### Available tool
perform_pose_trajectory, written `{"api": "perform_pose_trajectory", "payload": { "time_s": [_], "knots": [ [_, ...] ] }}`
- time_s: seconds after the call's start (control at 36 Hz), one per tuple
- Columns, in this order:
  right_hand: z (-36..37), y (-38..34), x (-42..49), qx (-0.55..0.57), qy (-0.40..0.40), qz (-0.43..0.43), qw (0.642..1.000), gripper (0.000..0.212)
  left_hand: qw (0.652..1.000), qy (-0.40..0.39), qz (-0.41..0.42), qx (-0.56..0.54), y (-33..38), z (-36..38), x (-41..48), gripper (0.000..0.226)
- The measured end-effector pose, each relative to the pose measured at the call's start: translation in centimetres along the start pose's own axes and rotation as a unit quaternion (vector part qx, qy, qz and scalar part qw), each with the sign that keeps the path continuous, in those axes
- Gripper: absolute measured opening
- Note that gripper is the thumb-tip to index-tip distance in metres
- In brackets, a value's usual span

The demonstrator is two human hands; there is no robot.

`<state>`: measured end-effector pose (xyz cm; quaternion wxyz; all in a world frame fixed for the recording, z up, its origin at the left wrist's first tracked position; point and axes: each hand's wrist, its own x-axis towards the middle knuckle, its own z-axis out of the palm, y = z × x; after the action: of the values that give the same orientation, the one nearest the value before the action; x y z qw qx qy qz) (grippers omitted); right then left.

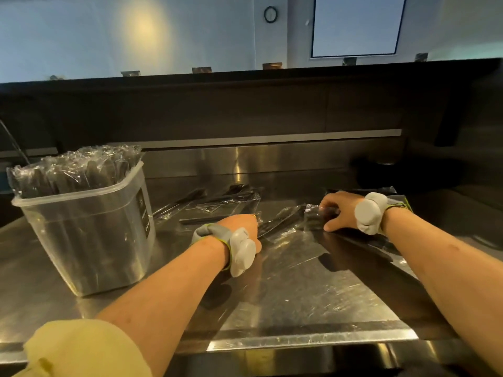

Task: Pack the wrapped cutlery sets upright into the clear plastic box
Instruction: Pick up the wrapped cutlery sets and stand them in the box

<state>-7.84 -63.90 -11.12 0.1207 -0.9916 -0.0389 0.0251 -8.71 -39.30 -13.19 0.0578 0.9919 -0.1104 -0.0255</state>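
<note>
The clear plastic box point(81, 195) stood at the left of the frame on the steel counter point(299, 295). It was nearly full: many wrapped cutlery sets point(73, 172) stood upright in it, and their film tops rose above the rim. A dark label point(144, 210) was on the right wall of the box.

To the right of the box, in the middle of the frame, several loose sets point(217, 202) lay flat on the counter. They were black cutlery in clear film, and some overlapped each other.

The left hand point(239, 227) reached to the near edge of these loose sets. Only its back was visible and the fingers were hidden behind it, so I cannot tell if it grasped anything. The right hand point(340, 210), at the centre right of the frame, had its fingers curled over the end of one wrapped pack point(313, 217), with the thumb on the near side. It was grasping this pack, which lay low on the counter. More film-wrapped cutlery lay under and behind this hand.

The left wrist carried a grey-white device point(242, 248) on a strap, and the right wrist carried one too. A yellow sleeve point(81, 349) showed in the lower left corner. At the top of the frame a round clock point(270, 14) hung on the wall, to the left of a large pale panel point(356, 25).
</note>
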Motion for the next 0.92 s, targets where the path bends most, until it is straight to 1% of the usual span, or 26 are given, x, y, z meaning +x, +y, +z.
{"api": "perform_pose_trajectory", "payload": {
  "time_s": [0.06,0.08,0.14,0.22,0.28,0.31,0.33,0.36,0.39,0.42,0.44,0.47,0.5,0.56,0.58,0.61,0.64,0.67,0.69,0.75,0.78,0.83,0.86,0.92],
  "knots": [
    [-0.1,-0.1,0.0,-0.001,-0.005,0.025,1.0,0.062,1.0,0.005,-0.01,-0.01,-0.1,0.0,0.1,0.032],
    [-0.3,0.0,0.2,-0.019,-0.016,0.042,0.999,0.062,1.0,0.009,-0.008,-0.008,-0.2,0.0,0.3,0.035],
    [-0.4,-0.1,0.5,-0.058,-0.031,0.061,0.996,0.056,1.0,0.016,0.0,0.001,-0.3,0.0,0.5,0.036],
    [-0.4,-0.5,0.7,-0.043,-0.032,0.045,0.998,0.043,1.0,0.016,0.002,-0.024,-0.5,-0.3,1.0,0.035],
    [-0.5,-1.0,0.6,-0.04,-0.006,0.027,0.999,0.033,0.998,0.015,-0.003,-0.068,-0.6,-0.5,1.2,0.034],
    [-0.6,-1.2,0.3,-0.031,0.02,0.014,0.999,0.03,0.995,0.022,-0.008,-0.102,-0.7,-0.4,1.2,0.034],
    [-1.0,-1.7,0.3,-0.008,0.055,-0.006,0.998,0.026,0.987,0.034,-0.013,-0.157,-0.9,-0.6,1.3,0.033],
    [-1.4,-2.2,0.1,0.036,0.093,-0.031,0.994,0.022,0.972,0.037,-0.017,-0.231,-1.1,-0.6,1.4,0.031],
    [-1.9,-2.8,-0.5,0.101,0.129,-0.06,0.985,0.016,0.948,0.027,-0.016,-0.317,-1.0,-0.7,1.2,0.027],
    [-2.5,-3.6,-0.9,0.177,0.159,-0.089,0.967,0.013,0.92,0.017,-0.013,-0.392,-1.0,-0.9,1.2,0.021],
    [-3.0,-4.6,-1.4,0.251,0.184,-0.115,0.943,0.012,0.893,0.006,-0.012,-0.449,-1.1,-1.2,1.2,0.014],
    [-3.3,-5.5,-1.9,0.307,0.209,-0.139,0.918,0.012,0.864,-0.009,-0.012,-0.504,-1.1,-1.4,1.1,0.011],
    [-3.5,-6.3,-2.0,0.342,0.242,-0.165,0.893,0.012,0.825,-0.029,-0.015,-0.564,-1.2,-1.7,1.0,0.013],
    [-3.6,-7.8,-1.7,0.368,0.306,-0.209,0.853,0.012,0.72,-0.086,-0.023,-0.689,-1.3,-2.1,0.6,0.015],
    [-3.4,-8.3,-1.7,0.378,0.323,-0.227,0.837,0.013,0.672,-0.114,-0.022,-0.731,-1.2,-2.0,0.3,0.017],
    [-3.0,-8.8,-1.4,0.389,0.327,-0.247,0.825,0.013,0.635,-0.137,-0.016,-0.76,-1.4,-2.0,0.2,0.021],
    [-2.4,-9.3,-1.1,0.39,0.325,-0.268,0.819,0.013,0.604,-0.16,-0.01,-0.781,-1.6,-1.9,0.1,0.027],
    [-1.7,-9.5,-1.0,0.377,0.327,-0.29,0.817,0.011,0.583,-0.18,-0.004,-0.792,-1.6,-1.7,0.2,0.03],
    [-0.8,-9.7,-0.5,0.352,0.331,-0.313,0.818,0.01,0.57,-0.197,0.001,-0.798,-1.9,-1.6,0.3,0.032],
    [0.9,-9.9,0.0,0.277,0.335,-0.351,0.829,0.013,0.553,-0.218,0.015,-0.804,-2.1,-1.6,0.4,0.035],
    [1.7,-9.9,0.1,0.245,0.321,-0.365,0.839,0.019,0.543,-0.225,0.021,-0.809,-2.1,-1.5,0.4,0.041],
    [3.0,-10.0,0.1,0.22,0.266,-0.384,0.856,0.034,0.527,-0.214,0.022,-0.822,-2.1,-1.3,0.5,0.054],
    [3.5,-10.1,-0.1,0.215,0.241,-0.386,0.864,0.036,0.516,-0.212,0.027,-0.829,-2.2,-1.0,0.8,0.058],
    [4.1,-10.4,-0.7,0.198,0.224,-0.389,0.871,0.028,0.502,-0.232,0.041,-0.832,-2.1,-1.0,0.8,0.062]
  ]
}}
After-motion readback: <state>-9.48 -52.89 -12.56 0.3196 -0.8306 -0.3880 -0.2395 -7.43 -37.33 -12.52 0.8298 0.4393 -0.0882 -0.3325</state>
